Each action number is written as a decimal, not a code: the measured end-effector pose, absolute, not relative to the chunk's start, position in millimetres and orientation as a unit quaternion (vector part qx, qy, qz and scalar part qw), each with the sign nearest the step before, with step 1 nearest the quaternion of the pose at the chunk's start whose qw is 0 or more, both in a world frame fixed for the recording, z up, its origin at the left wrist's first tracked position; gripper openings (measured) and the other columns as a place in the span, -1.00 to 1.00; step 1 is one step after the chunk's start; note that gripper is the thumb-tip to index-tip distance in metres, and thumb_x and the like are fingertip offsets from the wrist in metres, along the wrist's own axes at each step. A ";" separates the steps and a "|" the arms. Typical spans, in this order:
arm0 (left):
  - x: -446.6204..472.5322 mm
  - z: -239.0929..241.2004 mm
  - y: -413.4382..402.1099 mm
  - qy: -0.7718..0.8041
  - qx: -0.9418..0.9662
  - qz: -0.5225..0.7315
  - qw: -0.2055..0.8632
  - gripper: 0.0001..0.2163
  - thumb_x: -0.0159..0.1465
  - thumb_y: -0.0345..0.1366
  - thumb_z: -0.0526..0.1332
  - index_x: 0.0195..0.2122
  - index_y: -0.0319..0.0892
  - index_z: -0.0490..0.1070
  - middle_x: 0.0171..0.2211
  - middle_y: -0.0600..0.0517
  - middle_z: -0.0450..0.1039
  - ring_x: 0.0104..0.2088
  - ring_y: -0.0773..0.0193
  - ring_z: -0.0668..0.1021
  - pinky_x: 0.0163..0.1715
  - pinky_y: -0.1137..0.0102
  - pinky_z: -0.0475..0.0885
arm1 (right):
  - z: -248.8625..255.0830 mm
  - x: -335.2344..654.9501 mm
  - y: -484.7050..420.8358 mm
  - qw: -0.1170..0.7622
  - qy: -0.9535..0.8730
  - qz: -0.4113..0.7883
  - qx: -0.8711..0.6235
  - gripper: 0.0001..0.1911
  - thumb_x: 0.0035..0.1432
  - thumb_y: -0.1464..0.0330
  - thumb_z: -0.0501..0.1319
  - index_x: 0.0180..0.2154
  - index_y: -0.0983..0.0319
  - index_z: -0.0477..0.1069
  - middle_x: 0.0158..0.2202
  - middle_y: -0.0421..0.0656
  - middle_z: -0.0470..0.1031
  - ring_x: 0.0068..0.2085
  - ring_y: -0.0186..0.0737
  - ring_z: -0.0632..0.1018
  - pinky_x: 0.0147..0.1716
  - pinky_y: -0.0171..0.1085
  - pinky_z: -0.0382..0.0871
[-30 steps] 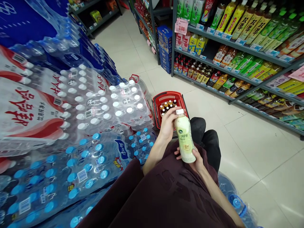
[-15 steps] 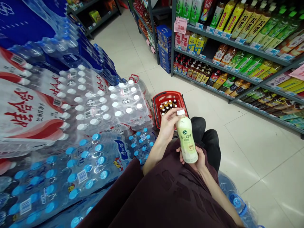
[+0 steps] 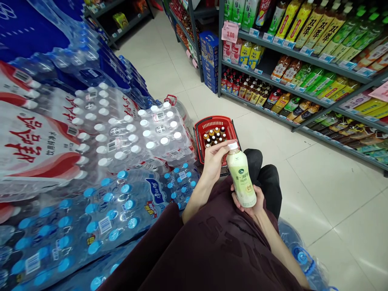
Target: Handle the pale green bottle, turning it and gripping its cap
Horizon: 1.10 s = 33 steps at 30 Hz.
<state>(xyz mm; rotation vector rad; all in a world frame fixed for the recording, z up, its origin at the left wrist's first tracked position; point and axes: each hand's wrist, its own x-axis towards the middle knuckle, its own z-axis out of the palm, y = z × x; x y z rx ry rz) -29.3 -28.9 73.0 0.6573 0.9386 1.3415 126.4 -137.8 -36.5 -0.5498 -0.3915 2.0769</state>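
Note:
A pale green milk tea bottle (image 3: 242,178) with a white cap leans slightly in front of my body, its printed label facing me. My right hand (image 3: 257,201) is wrapped around its lower end from below and behind. At the top, my left hand (image 3: 214,159) has its thumb and fingers brought together at the side of the white cap (image 3: 233,146); part of the fingertips is hidden behind it. Just beyond my hands, a red shopping basket (image 3: 214,120) stands on the floor with several small bottles (image 3: 216,136) in it.
Shrink-wrapped packs of white-capped water bottles (image 3: 160,129) and blue-capped ones (image 3: 112,208) are stacked at left. Drink shelves (image 3: 303,56) run along the right. Large water jugs (image 3: 300,252) stand low at right. Tiled floor (image 3: 318,182) lies between.
The bottle has tilted and turned a little, its top shifting right and its label rotating to the right. My left fingers have drawn together at the cap; my right hand has shifted slightly right.

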 end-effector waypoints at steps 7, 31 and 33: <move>-30.0 66.9 -28.9 0.420 0.302 0.590 0.620 -0.79 0.14 -0.27 0.37 -0.21 -0.15 0.69 -0.18 -0.07 0.68 -0.18 0.10 0.68 -0.06 0.25 0.53 | -36.9 126.8 -137.8 0.457 -0.164 0.844 -0.229 -0.37 0.15 -0.05 0.08 -0.05 0.31 0.51 -0.19 0.08 0.60 -0.61 -0.27 0.44 -0.85 -0.37 0.11; -27.9 69.7 -28.8 0.458 0.328 0.593 0.575 -0.76 0.07 -0.25 0.44 -0.22 -0.16 0.69 -0.24 -0.08 0.68 -0.26 0.07 0.69 -0.22 0.26 0.58 | -33.9 125.1 -135.9 0.456 -0.156 0.850 -0.212 -0.42 0.15 -0.02 0.11 -0.04 0.30 0.49 -0.19 0.05 0.58 -0.58 -0.24 0.47 -0.84 -0.35 0.15; -27.8 70.0 -28.6 0.462 0.327 0.593 0.573 -0.77 0.06 -0.28 0.44 -0.23 -0.17 0.68 -0.24 -0.07 0.68 -0.29 0.08 0.69 -0.27 0.29 0.58 | -34.3 124.8 -135.7 0.454 -0.152 0.853 -0.209 -0.42 0.14 -0.01 0.12 -0.04 0.31 0.50 -0.19 0.04 0.58 -0.57 -0.23 0.48 -0.83 -0.35 0.17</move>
